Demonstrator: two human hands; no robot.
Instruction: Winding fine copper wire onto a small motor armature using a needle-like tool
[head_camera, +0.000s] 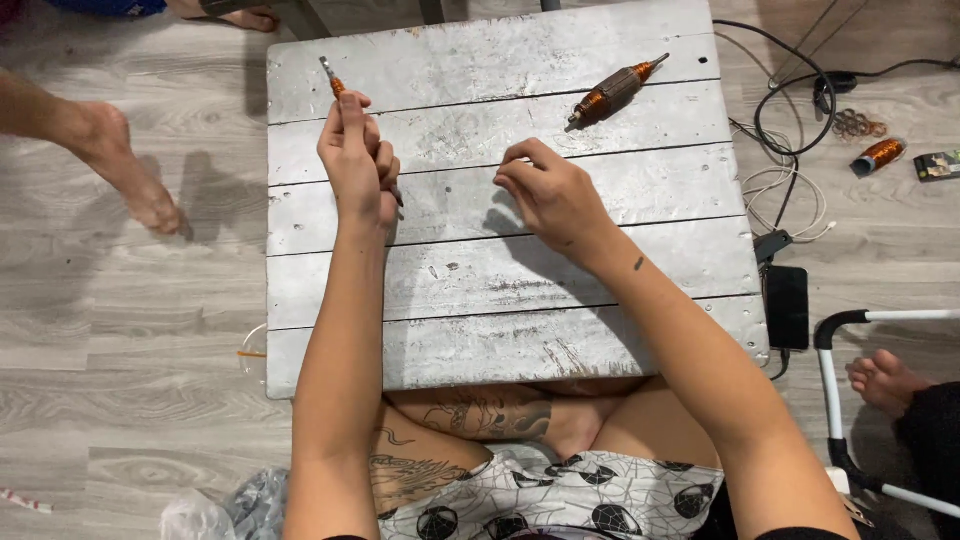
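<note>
Armature (332, 78), small, copper-wound with a steel shaft, is sitting in the left hand (355, 160) above the table's (500, 320) far-left plank; the fingers are closing around its lower end, so only the shaft tip and an orange band are showing. Judged stiff, fairly light for its size, with a smooth shaft likely to be slipping under a loose pinch; the wound middle is looking like the surer place to be gripping, though fine wire there may be scratching easily. Right hand (555, 195) is resting over the table's middle, fingertips curling together in a narrow pinch; whether anything is lying between them cannot be told. Second armature (615, 90), larger, is lying slantwise on the table's far-right planks, well apart from both hands. Table is showing grey painted boards, worn and chipped, with gaps between planks. Beyond the table's right edge, cables (790, 130), a black phone (787, 305), a copper coil (880, 153) and a white tube frame (850, 390) are lying on pale wood-look flooring. Other people's bare feet (130, 175) are resting left of the table and at the far right.
</note>
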